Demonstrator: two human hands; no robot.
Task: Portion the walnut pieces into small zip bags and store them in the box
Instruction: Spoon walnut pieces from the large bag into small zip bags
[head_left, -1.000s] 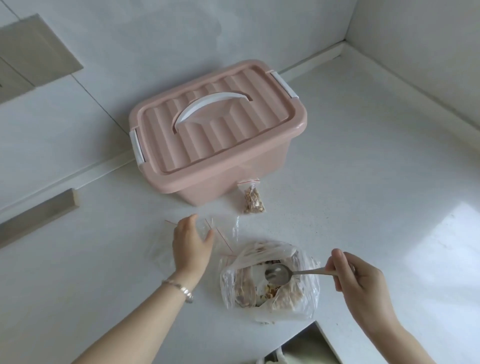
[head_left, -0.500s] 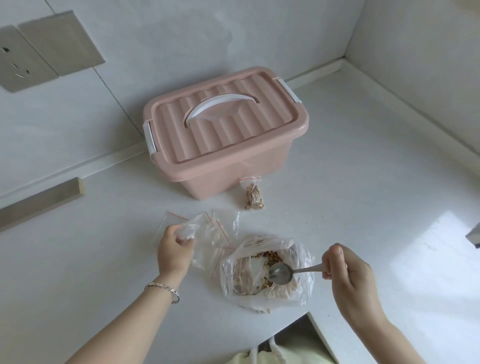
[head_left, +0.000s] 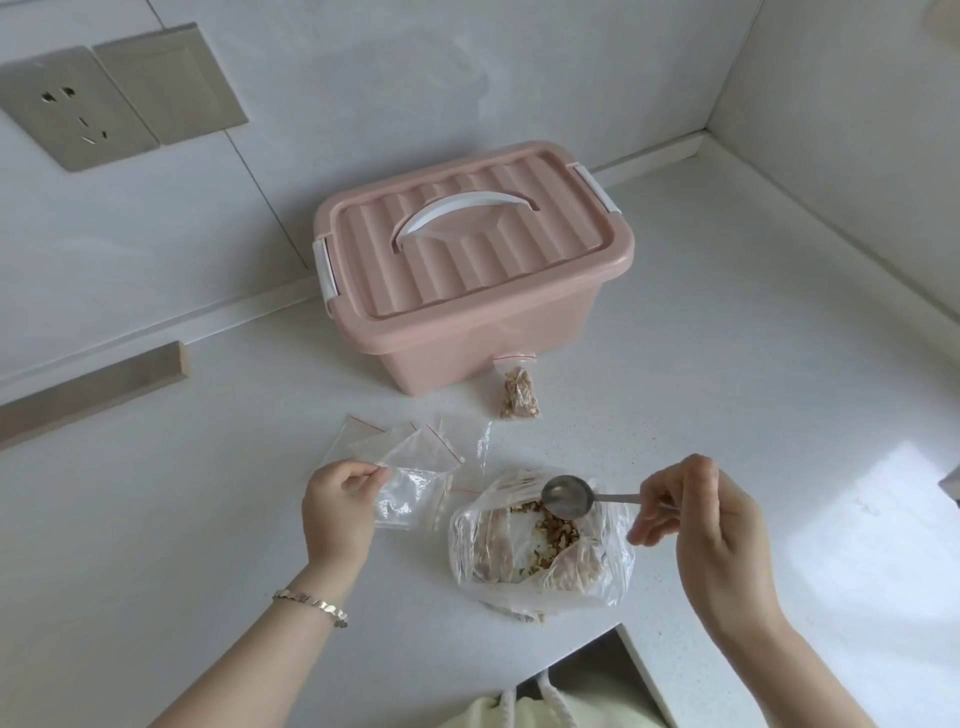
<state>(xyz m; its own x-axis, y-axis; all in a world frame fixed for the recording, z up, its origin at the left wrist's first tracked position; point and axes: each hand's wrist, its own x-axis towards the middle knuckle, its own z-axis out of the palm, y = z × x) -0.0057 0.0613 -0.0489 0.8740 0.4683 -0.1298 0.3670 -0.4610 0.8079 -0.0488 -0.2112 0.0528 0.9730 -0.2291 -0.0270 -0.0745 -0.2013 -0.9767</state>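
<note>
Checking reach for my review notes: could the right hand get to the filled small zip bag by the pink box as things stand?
Probably yes: bare counter lies between the right hand and the filled zip bag, though that hand holds a spoon it must first put down.

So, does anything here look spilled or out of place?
Little stands out. One filled small bag lies on the counter against the pink box, whose lid is shut. A few crumbs show at the near edge of the big walnut bag; whether they spilled out is unclear.
</note>
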